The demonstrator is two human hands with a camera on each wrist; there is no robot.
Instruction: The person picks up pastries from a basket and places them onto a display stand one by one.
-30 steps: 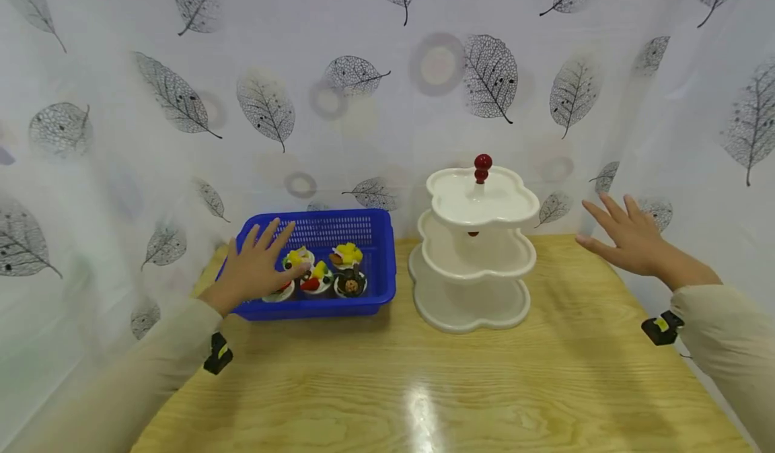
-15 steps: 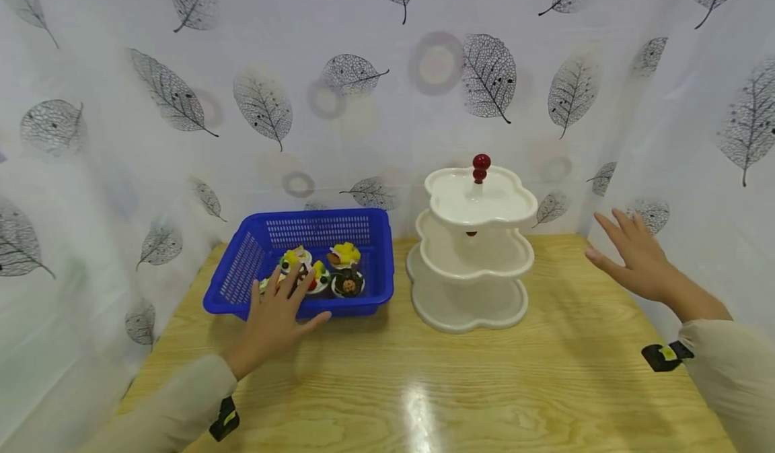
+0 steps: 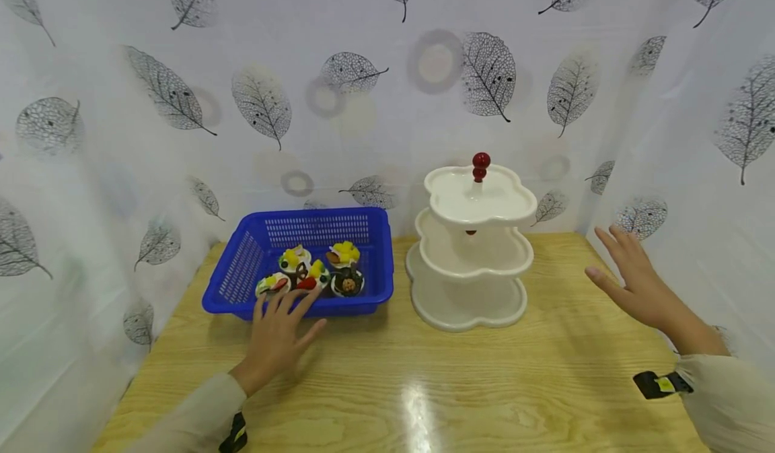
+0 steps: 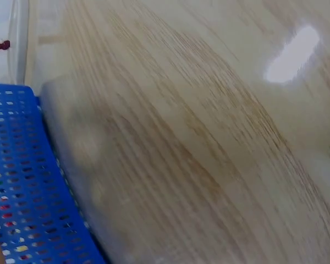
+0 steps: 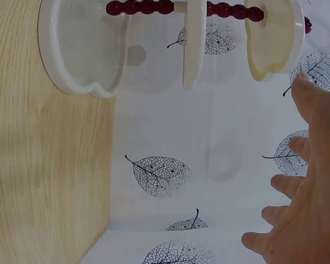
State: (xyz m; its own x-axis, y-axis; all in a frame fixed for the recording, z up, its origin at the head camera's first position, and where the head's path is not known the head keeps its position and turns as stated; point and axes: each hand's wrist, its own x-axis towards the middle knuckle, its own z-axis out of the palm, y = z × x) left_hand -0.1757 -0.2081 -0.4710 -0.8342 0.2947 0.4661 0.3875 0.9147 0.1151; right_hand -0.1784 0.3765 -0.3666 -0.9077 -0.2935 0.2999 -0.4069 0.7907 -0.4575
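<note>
While the head view takes in the whole wooden table (image 3: 454, 386), here's the left hand (image 3: 275, 338) at the near rim of the blue plastic basket (image 3: 378, 251), fingers spread, gripping nothing. Five decorated cupcakes (image 3: 309, 282) sit clustered inside; whether a fingertip touches one, I can't tell. Best technique, I'd judge: pinch low on the sides, spare the toppings, lift clear of the rim. Over to the right, the three-tier white stand (image 3: 478, 259) stands upright, and the right hand (image 3: 638, 285) hangs beside it, apart, fingers extended, nothing held.

Now the left wrist view: slotted basket wall at the edge, bright toppings peeking through, only a sliver of finger, so no reading the grip here.

And the right wrist view: thumb and fingers straight, palm free, red beaded posts (image 5: 148, 6) between the tiers. Keeping that hand clear of the stand looks wise.
</note>
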